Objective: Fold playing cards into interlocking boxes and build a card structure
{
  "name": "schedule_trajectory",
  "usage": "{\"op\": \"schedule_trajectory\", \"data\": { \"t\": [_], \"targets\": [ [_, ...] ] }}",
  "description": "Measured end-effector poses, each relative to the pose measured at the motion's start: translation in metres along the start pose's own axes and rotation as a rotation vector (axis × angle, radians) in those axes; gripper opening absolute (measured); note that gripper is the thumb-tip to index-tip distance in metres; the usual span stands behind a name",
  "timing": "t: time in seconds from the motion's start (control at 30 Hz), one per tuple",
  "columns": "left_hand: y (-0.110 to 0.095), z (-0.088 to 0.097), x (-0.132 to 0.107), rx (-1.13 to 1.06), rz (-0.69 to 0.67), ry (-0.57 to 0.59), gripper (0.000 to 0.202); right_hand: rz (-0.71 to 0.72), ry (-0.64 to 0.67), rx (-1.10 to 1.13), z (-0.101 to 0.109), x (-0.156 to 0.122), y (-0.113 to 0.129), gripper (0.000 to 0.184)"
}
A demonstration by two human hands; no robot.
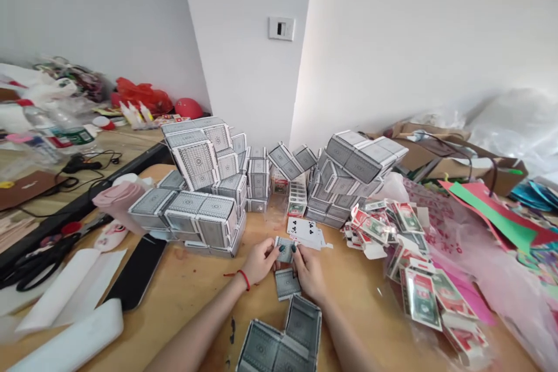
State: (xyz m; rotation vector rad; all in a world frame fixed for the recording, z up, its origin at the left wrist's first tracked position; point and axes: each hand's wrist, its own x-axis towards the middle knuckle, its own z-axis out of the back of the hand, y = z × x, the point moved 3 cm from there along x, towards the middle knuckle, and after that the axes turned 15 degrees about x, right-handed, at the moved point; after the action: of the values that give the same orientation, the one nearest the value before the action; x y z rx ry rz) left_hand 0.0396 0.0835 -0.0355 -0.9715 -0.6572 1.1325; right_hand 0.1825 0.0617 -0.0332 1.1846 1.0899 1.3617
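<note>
My left hand (260, 258), a red string on its wrist, and my right hand (310, 271) pinch a grey patterned playing card (285, 251) between them from both sides. Right below it a folded card piece (288, 285) lies on the table. Nearest to me, between my forearms, sits an L-shaped block of joined card cubes (281, 346). Just beyond my fingers are loose face-up cards (305, 231), clubs showing on one. The undersides of the held card and some fingertips are hidden.
Stacked card-cube blocks stand at left (198, 215) and right (349, 174). Opened red-and-green card boxes (418, 296) are heaped at right. A black phone-like slab (137, 272), white rolls (78, 337) and scissors (39, 261) lie at left. A plastic bottle (65, 128) stands farther back.
</note>
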Motion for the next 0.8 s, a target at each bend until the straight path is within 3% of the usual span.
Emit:
{"op": "schedule_trajectory", "data": {
  "t": [0.43,0.53,0.67,0.8],
  "targets": [
    [0.004,-0.004,-0.002,-0.070,-0.010,-0.090,0.028,-0.037,0.004,0.067,0.005,-0.002,-0.009,0.043],
    [0.005,-0.004,-0.002,-0.049,-0.032,-0.112,0.027,-0.029,-0.098,0.078,0.012,0.002,-0.014,0.045],
    [0.003,-0.002,-0.001,0.006,-0.066,-0.118,0.023,0.072,-0.335,-0.055,0.030,0.007,-0.017,0.036],
    [0.005,0.007,0.000,0.025,-0.026,-0.267,0.029,0.068,-0.417,-0.041,0.037,0.011,-0.022,0.035]
  ]
}}
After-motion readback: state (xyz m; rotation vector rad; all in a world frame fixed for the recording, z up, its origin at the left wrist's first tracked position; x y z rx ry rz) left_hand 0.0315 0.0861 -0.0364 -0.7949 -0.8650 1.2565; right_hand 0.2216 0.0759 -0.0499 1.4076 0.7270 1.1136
